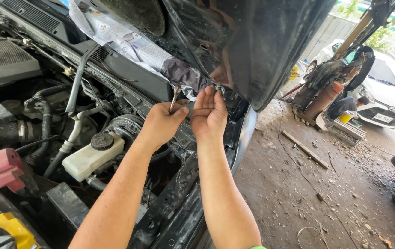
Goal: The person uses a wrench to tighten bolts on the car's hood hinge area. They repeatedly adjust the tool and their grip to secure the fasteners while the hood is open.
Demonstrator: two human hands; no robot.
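Metal wrench: sitting clenched in left hand
Right hand: fingertips pinching hood hinge bolt, not yet out
Hood: propped up

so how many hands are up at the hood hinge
2. The left hand grips a small metal tool; the right hand beside it fingers the fastener at the black hood edge.

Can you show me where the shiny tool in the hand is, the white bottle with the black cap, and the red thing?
metal tool point(174, 96), head view, on its shaft above the left hand's fingers.
white reservoir point(89, 159), head view, on its side wall.
red cover point(4, 167), head view, on its top face.
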